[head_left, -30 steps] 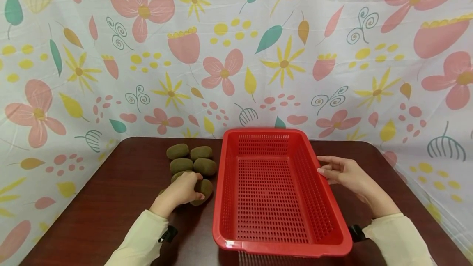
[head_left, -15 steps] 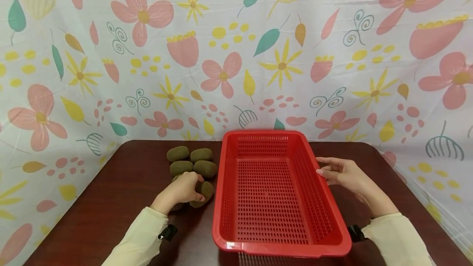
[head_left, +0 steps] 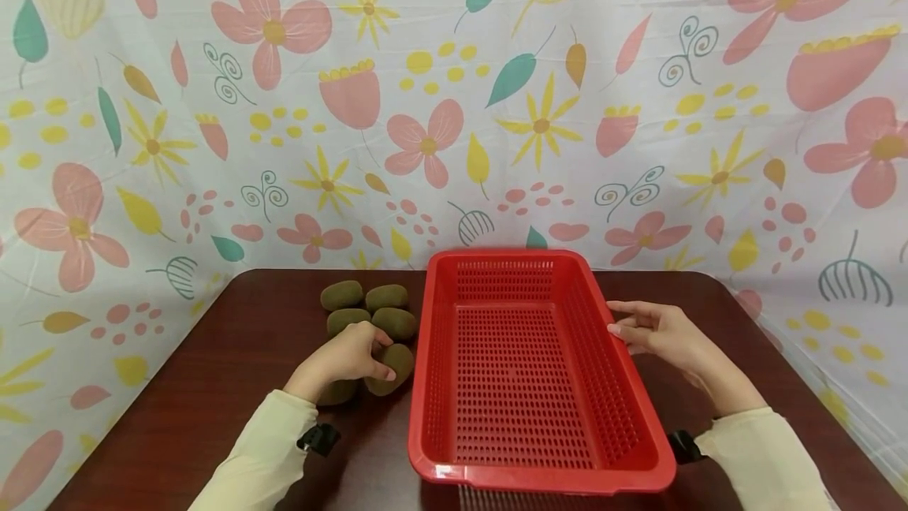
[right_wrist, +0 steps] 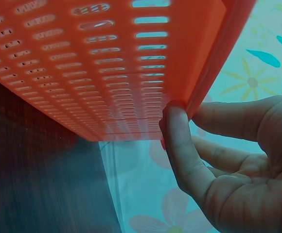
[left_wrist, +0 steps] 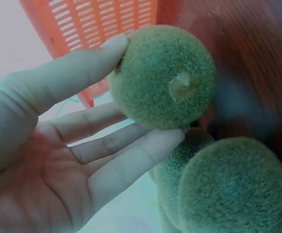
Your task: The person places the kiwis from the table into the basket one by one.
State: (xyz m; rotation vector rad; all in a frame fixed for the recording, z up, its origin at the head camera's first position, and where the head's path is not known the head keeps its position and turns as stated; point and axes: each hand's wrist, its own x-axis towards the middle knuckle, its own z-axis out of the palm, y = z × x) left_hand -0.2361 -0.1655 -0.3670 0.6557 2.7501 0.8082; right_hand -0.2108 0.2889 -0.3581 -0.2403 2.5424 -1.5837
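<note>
My left hand [head_left: 339,357] pinches a fuzzy brown-green kiwi [head_left: 392,369] between thumb and fingers, just left of the red basket. In the left wrist view the thumb lies on one side of this kiwi [left_wrist: 163,75] and the fingertips on the other. More kiwis lie grouped behind and beside the hand, one of them [head_left: 337,393] partly hidden under it. With thumb and fingers my right hand [head_left: 667,340] holds the right rim of the perforated red basket [head_left: 417,408]. The right wrist view shows that hand [right_wrist: 233,170] at the basket's rim.
Several kiwis [head_left: 386,297] stand at the back left, close to the basket's left side. Everything rests on a dark brown wooden table [head_left: 213,385]. A flower-patterned cloth [head_left: 454,101] hangs behind the table and along both sides.
My left hand has shifted slightly, and the kiwi it pinches has turned and moved a little right towards the basket. The right hand and the basket have stayed in place.
</note>
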